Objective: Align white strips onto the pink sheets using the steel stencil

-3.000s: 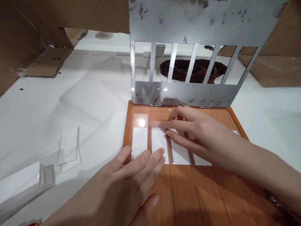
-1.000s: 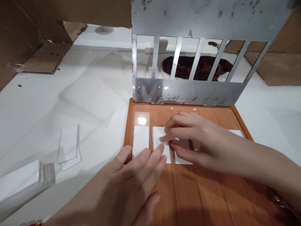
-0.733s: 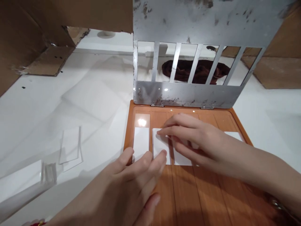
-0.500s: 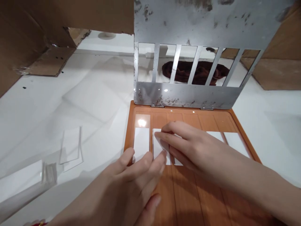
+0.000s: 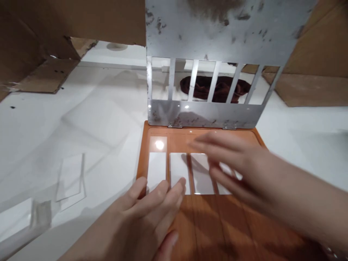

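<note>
Several white cards (image 5: 178, 165) lie side by side in the orange tray (image 5: 206, 224).

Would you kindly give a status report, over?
Left hand on two leftmost cards on orange board. Right hand blurred, partly hiding fourth card. Slotted metal plate raised behind.

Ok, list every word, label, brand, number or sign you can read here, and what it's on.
None that I can read.
Cards: plain white where they show.
Board: no lettering visible.
Metal plate: dark smudges, no legible text.
Cardboard: no print visible.
</note>
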Demonstrator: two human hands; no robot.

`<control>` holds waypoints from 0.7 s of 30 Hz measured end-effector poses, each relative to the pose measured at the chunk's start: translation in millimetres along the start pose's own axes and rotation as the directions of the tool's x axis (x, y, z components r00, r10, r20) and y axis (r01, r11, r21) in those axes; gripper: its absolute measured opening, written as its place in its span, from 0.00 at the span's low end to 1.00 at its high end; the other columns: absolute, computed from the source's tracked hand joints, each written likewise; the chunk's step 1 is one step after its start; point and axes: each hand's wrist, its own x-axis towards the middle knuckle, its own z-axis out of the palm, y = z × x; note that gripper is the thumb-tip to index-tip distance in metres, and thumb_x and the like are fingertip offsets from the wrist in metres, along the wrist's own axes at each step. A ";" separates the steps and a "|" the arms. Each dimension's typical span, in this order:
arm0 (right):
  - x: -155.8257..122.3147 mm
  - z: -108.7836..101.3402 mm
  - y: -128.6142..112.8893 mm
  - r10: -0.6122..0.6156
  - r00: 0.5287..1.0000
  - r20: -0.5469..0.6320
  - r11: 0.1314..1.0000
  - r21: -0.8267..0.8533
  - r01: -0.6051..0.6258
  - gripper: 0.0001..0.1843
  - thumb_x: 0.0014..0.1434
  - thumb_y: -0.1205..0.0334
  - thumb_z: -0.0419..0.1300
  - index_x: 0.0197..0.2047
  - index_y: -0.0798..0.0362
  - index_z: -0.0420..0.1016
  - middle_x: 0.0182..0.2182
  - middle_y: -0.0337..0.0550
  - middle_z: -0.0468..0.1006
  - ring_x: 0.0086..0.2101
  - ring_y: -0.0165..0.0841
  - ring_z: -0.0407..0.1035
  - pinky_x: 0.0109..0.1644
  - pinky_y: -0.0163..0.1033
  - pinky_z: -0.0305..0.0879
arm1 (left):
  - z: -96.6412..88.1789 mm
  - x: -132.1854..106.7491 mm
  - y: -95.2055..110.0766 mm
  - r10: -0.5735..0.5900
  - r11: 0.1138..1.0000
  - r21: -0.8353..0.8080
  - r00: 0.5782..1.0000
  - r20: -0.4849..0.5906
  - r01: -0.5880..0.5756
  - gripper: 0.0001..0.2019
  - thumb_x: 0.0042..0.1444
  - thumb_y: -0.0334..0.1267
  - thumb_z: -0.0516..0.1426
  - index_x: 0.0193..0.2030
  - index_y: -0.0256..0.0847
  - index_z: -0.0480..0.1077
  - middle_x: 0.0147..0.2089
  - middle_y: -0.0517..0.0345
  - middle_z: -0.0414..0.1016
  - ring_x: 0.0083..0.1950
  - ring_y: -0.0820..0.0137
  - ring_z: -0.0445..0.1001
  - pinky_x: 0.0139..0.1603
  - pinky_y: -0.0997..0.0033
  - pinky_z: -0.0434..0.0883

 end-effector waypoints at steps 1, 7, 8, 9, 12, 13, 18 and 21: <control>0.1 -10.3 5.2 0.048 0.998 -0.034 0.998 -0.034 -0.049 0.16 0.74 0.65 0.50 0.55 0.48 0.77 0.56 0.50 0.77 0.48 0.41 0.78 0.46 0.45 0.77 | 0.4 1.8 -1.0 0.042 0.997 0.067 0.998 -0.048 -0.039 0.25 0.72 0.33 0.39 0.55 0.42 0.77 0.59 0.61 0.83 0.56 0.66 0.74 0.65 0.59 0.54; 6.3 -22.3 15.8 0.030 0.991 0.132 0.999 -0.022 -0.027 0.14 0.76 0.63 0.51 0.52 0.49 0.79 0.53 0.47 0.79 0.50 0.39 0.75 0.52 0.44 0.73 | -7.5 11.5 -10.7 0.151 0.978 0.152 0.988 -0.030 -0.145 0.23 0.62 0.32 0.47 0.57 0.37 0.77 0.57 0.61 0.85 0.50 0.64 0.75 0.51 0.55 0.59; 8.3 -16.7 14.0 -0.005 0.987 0.163 0.999 -0.036 0.011 0.13 0.75 0.65 0.53 0.49 0.51 0.80 0.50 0.48 0.79 0.49 0.39 0.74 0.52 0.44 0.72 | -8.6 11.9 -11.9 0.164 0.978 0.138 0.986 -0.027 -0.158 0.23 0.62 0.30 0.47 0.57 0.38 0.77 0.57 0.62 0.85 0.50 0.64 0.75 0.51 0.55 0.59; 10.1 -10.6 11.8 -0.024 0.982 0.189 0.998 -0.060 0.036 0.13 0.74 0.68 0.54 0.45 0.52 0.81 0.46 0.48 0.80 0.46 0.40 0.73 0.51 0.45 0.71 | -9.2 12.0 -12.6 0.158 0.980 0.125 0.987 -0.026 -0.154 0.24 0.62 0.29 0.46 0.57 0.38 0.78 0.57 0.62 0.85 0.50 0.65 0.75 0.51 0.55 0.59; 12.0 4.6 4.8 -0.041 0.977 0.209 0.987 -0.146 0.072 0.11 0.70 0.74 0.58 0.40 0.54 0.80 0.38 0.45 0.78 0.41 0.40 0.70 0.49 0.46 0.67 | -8.7 11.7 -12.7 0.110 0.989 0.099 0.993 -0.032 -0.107 0.24 0.64 0.28 0.45 0.58 0.40 0.77 0.58 0.64 0.84 0.52 0.67 0.74 0.52 0.56 0.59; 11.1 8.2 2.9 -0.049 0.978 0.203 0.983 -0.163 0.083 0.11 0.69 0.75 0.58 0.40 0.54 0.80 0.37 0.45 0.78 0.40 0.40 0.69 0.50 0.47 0.66 | -8.3 11.9 -12.0 0.094 0.992 0.093 0.995 -0.024 -0.091 0.23 0.65 0.29 0.45 0.58 0.40 0.77 0.58 0.65 0.84 0.53 0.69 0.75 0.53 0.57 0.60; 3.2 18.5 -0.9 -0.141 0.983 0.114 0.966 -0.200 0.162 0.11 0.69 0.73 0.57 0.40 0.54 0.81 0.35 0.43 0.78 0.37 0.39 0.67 0.57 0.52 0.59 | -10.0 17.0 -7.1 0.063 0.991 0.123 0.996 -0.058 -0.056 0.22 0.71 0.31 0.43 0.54 0.42 0.78 0.53 0.68 0.86 0.50 0.71 0.75 0.52 0.58 0.61; 4.0 20.6 0.8 -0.175 0.983 0.053 0.961 -0.209 0.182 0.12 0.70 0.73 0.57 0.39 0.54 0.81 0.35 0.43 0.77 0.38 0.39 0.67 0.56 0.52 0.60 | -11.9 19.4 -4.8 0.049 0.988 0.146 0.998 -0.050 -0.041 0.24 0.74 0.32 0.40 0.53 0.42 0.78 0.54 0.66 0.86 0.51 0.69 0.75 0.52 0.56 0.61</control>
